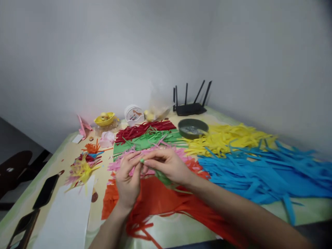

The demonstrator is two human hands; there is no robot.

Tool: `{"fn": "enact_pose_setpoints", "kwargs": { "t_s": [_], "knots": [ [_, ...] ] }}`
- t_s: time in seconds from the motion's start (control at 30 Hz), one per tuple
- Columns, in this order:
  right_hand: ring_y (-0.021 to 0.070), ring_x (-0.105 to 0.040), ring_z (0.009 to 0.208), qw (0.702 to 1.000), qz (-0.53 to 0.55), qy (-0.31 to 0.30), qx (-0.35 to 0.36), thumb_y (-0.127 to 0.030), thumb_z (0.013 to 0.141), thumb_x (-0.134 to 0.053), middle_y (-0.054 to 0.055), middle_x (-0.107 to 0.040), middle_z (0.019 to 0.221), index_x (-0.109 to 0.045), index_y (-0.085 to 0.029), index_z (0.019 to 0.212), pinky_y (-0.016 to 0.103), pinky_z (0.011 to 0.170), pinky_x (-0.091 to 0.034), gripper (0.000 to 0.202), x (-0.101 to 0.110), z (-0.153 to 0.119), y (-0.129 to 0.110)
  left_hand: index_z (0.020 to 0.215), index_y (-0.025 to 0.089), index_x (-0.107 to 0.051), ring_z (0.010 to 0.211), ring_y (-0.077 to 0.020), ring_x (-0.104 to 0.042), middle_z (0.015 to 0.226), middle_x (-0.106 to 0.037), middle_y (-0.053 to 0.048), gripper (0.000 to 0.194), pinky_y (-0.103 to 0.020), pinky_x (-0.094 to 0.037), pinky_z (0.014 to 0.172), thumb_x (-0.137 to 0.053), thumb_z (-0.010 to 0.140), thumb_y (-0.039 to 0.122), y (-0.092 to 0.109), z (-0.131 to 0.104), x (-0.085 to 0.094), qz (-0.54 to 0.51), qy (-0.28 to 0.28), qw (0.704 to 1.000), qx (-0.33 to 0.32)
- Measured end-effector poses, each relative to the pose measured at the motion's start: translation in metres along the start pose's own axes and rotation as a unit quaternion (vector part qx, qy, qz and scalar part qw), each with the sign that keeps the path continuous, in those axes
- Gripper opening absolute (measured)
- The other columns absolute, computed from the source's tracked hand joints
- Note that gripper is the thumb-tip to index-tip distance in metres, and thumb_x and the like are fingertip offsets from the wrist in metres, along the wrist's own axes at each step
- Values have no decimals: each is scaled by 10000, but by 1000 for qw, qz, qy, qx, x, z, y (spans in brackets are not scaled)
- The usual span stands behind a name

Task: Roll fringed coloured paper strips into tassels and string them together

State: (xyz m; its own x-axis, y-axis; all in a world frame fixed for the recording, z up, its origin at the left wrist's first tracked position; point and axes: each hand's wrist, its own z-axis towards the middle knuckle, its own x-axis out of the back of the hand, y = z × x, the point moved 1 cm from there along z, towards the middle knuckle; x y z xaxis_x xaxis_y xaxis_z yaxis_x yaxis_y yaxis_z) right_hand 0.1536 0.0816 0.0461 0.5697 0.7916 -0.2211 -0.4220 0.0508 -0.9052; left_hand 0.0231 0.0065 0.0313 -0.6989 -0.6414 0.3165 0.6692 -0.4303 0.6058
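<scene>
My left hand (pixel 127 180) and my right hand (pixel 166 165) meet above the paper piles at the table's middle. Both pinch one green paper strip (pixel 162 176): its tip shows between the fingertips and its length runs down under my right palm. Below the hands lie orange-red strips (pixel 160 200) and pink strips (pixel 155 150). Behind them are green strips (pixel 150 140) and dark red strips (pixel 140 129).
Yellow strips (pixel 225 138) and blue strips (pixel 259 173) cover the right side. A dark bowl (pixel 193 128) and a black router (pixel 190 108) stand at the back. Left: finished paper shapes (pixel 81 167), a white sheet (pixel 64 214), a phone (pixel 46 191), a yellow dish (pixel 104 119).
</scene>
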Motion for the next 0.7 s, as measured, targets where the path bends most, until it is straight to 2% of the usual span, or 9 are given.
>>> {"fn": "enact_pose_setpoints", "kwargs": {
  "t_s": [0.1,0.23,0.33,0.4,0.47,0.5,0.6,0.67,0.7],
  "knots": [
    [116,-596,574,998,-12,55,28,-326,816,-642,-10,-631,629,-605,-159,841,231,554,-458,173,1,13,2,1034,219,-723,1076,-218,-636,1138,-699,-77,229,-371,-477,969,-562,887,283,0,8,-6,-59,-17,991,123],
    [107,-612,628,981,-148,94,83,-221,847,-582,-27,-619,690,-516,-182,845,210,596,-461,77,2,20,5,1008,193,-740,1074,-255,-641,1127,-705,-94,277,-377,-502,941,-625,830,372,-9,14,-15,-88,8,979,184],
    [125,-641,768,952,-269,35,142,-195,885,-526,27,-664,855,-561,-168,933,233,712,-495,66,8,23,7,942,192,-755,1032,-248,-657,1069,-725,-83,253,-371,-503,935,-642,811,376,-21,17,-17,-75,39,979,184],
    [141,-633,925,913,-376,-11,157,-221,883,-558,54,-685,1001,-603,-173,1001,256,849,-482,135,27,32,6,918,193,-756,1045,-232,-648,1047,-730,-70,233,-358,-477,968,-641,810,364,-28,21,-13,-60,74,981,170],
    [147,-606,1034,854,-510,7,103,-268,883,-586,43,-690,1074,-640,-194,1029,261,935,-444,172,66,47,2,906,192,-747,1008,-209,-653,983,-739,-55,228,-343,-473,966,-653,801,371,-35,27,-4,-85,123,972,183],
    [135,-602,1051,809,-585,54,23,-306,912,-552,22,-687,1098,-647,-219,1050,248,941,-441,188,93,56,0,895,192,-740,944,-196,-665,910,-742,-43,234,-340,-488,939,-667,787,386,-39,31,1,-126,142,960,207],
    [177,-605,1056,744,-645,144,-96,-270,986,-403,90,-650,1158,-626,-155,1109,336,934,-460,279,185,79,-8,809,181,-716,666,-135,-635,641,-672,13,268,-309,-537,800,-747,695,422,-48,42,11,-280,161,901,290],
    [200,-615,1012,696,-674,174,-178,-311,939,-526,92,-630,1145,-604,-138,1123,412,891,-495,264,240,86,-5,759,161,-701,595,-103,-584,579,-614,30,296,-260,-535,734,-798,629,409,-50,48,12,-315,157,881,316],
    [204,-615,1001,674,-684,178,-215,-320,920,-560,96,-617,1149,-594,-134,1140,408,867,-510,289,261,86,-1,744,150,-695,593,-95,-571,581,-600,29,305,-234,-526,708,-811,610,398,-50,51,11,-312,154,881,322]
  ]
}}
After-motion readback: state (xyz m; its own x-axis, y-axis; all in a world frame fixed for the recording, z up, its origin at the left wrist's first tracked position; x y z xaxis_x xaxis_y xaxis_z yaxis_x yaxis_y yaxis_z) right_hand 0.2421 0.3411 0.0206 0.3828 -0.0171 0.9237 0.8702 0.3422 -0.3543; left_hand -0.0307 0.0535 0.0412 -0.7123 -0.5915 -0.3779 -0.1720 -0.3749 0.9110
